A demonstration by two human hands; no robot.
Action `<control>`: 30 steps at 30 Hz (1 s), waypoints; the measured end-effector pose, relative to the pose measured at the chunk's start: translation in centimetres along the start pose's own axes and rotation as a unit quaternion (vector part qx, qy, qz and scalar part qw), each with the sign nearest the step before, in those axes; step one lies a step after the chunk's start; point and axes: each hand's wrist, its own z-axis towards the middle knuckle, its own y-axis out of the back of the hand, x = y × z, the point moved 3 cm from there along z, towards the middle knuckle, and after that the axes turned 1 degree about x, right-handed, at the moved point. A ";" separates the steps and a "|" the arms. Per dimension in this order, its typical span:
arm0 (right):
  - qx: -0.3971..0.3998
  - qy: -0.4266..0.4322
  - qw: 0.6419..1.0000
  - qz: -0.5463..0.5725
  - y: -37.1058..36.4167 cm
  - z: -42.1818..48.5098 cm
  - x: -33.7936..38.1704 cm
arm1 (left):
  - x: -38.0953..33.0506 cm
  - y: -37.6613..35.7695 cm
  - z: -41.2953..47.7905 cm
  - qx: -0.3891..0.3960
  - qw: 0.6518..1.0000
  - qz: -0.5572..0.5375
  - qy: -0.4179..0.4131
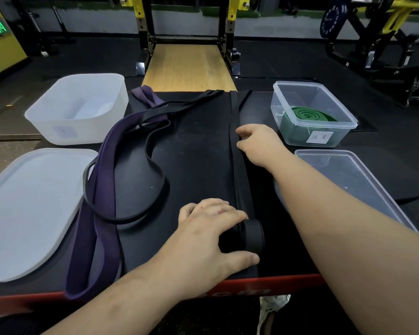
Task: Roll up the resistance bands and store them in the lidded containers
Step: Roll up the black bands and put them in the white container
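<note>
A wide black band (237, 180) lies stretched straight along the black table top, away from me. Its near end is wound into a small roll (253, 235), and my left hand (211, 233) grips that roll. Farther up, my right hand (259, 141) pinches the flat part of the same band. A purple band (102, 189) and a thin black band (155, 165) lie loose and tangled to the left. A rolled green band (307, 114) sits inside the clear container (348, 123) at the right.
A frosted white container (46, 122) stands open at the back left, its lid (27, 213) flat in front of it. A clear lid (363, 175) lies under my right forearm. The table's red front edge (288, 284) is near me. Gym racks stand behind.
</note>
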 end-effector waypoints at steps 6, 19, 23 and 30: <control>0.004 0.031 0.999 0.021 0.1 -0.5 0.2 | 0.2 0.0 0.0 -0.005 1.000 0.002 0.001; 0.101 0.079 0.964 -0.233 2.9 -12.8 -0.1 | 0.1 -0.1 -0.2 -0.028 1.000 0.008 -0.001; 0.091 0.112 0.966 -0.216 2.2 -16.3 -1.5 | 0.1 -0.1 -0.1 -0.026 1.000 0.013 0.005; 0.085 0.143 0.973 -0.162 1.4 -16.4 -2.9 | -0.1 -0.2 0.0 -0.019 0.999 0.026 0.014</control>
